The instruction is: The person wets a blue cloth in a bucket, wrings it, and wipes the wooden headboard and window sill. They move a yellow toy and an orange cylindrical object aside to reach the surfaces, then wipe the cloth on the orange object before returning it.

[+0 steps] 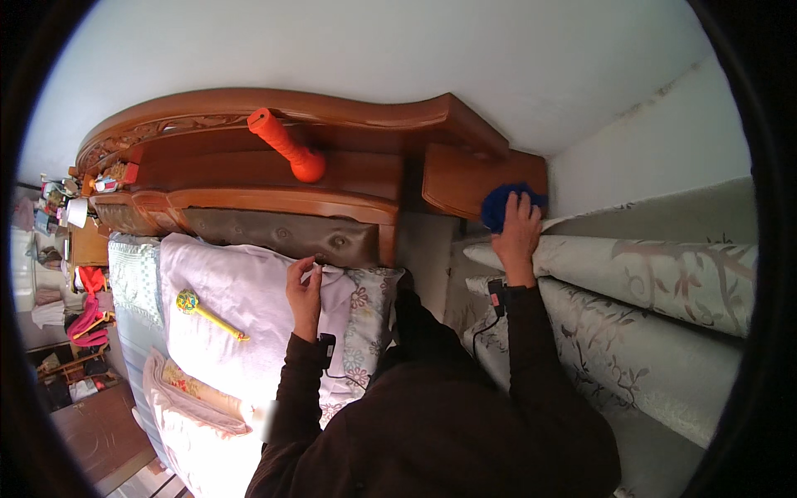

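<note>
My right hand [518,233] presses a crumpled blue cloth [496,208] against the front right corner of a small wooden shelf [479,177] beside the headboard. Part of the cloth is hidden under my fingers. My left hand [304,299] hovers over the bed near the padded headboard panel [283,236]. Its fingers are loosely curled, with a gap to the thumb, and nothing shows in them. An orange-red vase-like object [289,146] stands on the wooden headboard ledge [361,177], left of the shelf.
A yellow-handled toy with a patterned round head [187,302] lies on the pale lilac bed cover [249,286]. A floral pillow [364,317] is close to my legs. Patterned curtains [622,324] hang at the right. A white lamp [77,212] and cluttered furniture are at the far left.
</note>
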Motion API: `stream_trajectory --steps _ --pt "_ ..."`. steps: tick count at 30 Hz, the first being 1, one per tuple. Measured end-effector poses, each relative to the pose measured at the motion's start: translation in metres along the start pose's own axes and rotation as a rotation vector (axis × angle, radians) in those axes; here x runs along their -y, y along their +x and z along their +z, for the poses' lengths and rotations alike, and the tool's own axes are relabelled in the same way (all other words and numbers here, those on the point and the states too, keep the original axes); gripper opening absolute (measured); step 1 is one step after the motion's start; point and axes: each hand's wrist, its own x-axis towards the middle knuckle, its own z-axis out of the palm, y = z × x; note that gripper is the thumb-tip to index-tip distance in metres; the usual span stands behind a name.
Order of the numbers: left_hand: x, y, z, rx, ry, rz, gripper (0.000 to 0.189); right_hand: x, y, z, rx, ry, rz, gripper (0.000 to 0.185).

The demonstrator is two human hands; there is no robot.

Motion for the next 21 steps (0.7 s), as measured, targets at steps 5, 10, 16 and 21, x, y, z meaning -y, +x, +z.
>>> stream_trajectory --steps 5,10,16,21 --pt "0.0 -0.01 -0.008 -0.002 0.017 -0.067 0.024 -0.037 0.003 0.017 -0.01 -0.076 0.208 0.1" --pt "-0.001 -0.026 -0.028 -0.005 0.02 0.013 0.024 -0.024 0.0 0.015 0.04 -0.047 0.22 0.079" --pt "0.001 -0.08 -0.074 -0.091 0.013 -0.127 0.023 0.047 -0.027 -0.008 0.23 0.316 -0.043 0.061" --pt "-0.004 -0.148 -0.118 -0.169 -0.026 -0.19 0.022 0.114 -0.051 -0.018 0.173 0.702 -0.409 0.067"
